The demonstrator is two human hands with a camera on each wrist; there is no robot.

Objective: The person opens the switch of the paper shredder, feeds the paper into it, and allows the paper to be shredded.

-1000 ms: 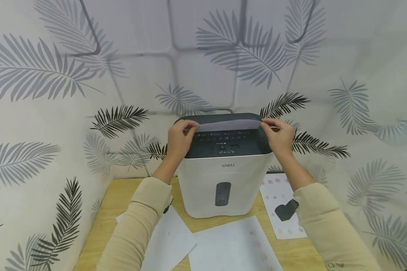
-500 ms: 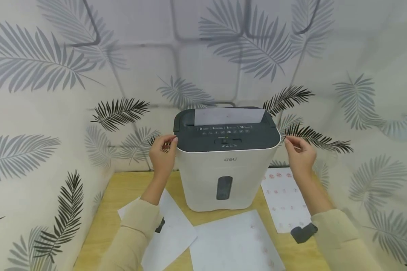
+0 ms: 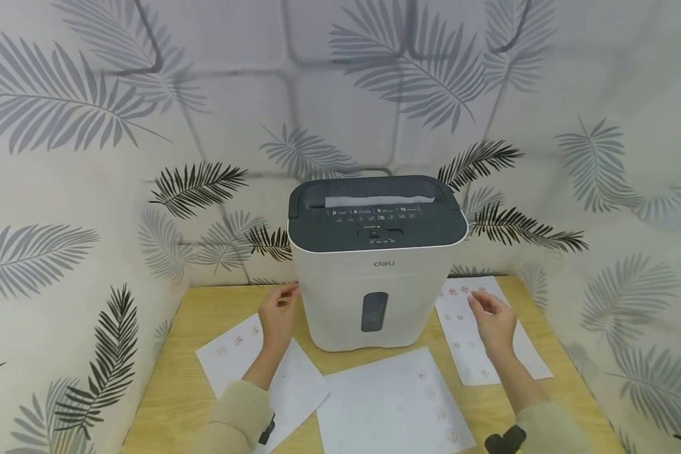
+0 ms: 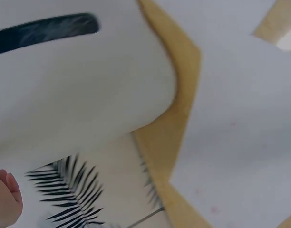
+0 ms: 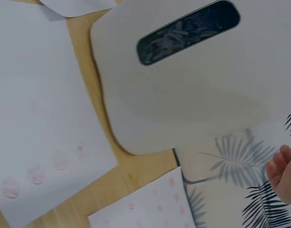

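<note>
A white paper shredder (image 3: pixel 340 296) with a dark top marked "deli" stands upright at the back of the table. A narrow strip of a paper sheet (image 3: pixel 374 201) sticks out of its feed slot. To the shredder's left hovers my left hand (image 3: pixel 278 318), fingers loosely bent and holding nothing. My right hand (image 3: pixel 495 325) is on the other side, above a sheet with red stamp marks (image 3: pixel 465 353), also holding nothing. Shredded strips show behind the shredder's window (image 5: pixel 188 32) in the right wrist view. In the left wrist view, only a corner of the left hand (image 4: pixel 5 197) appears.
One white sheet (image 3: pixel 301 378) lies at the left of the wooden table (image 3: pixel 170 366), and another sheet (image 3: pixel 386 403) lies in front of the shredder with faint red marks. A leaf-patterned curtain (image 3: pixel 232 126) rises close behind and at both sides.
Both hands let go of the paper at the slot, moved apart, then came down beside the shredder. The sheet has sunk into the slot until only a strip shows.
</note>
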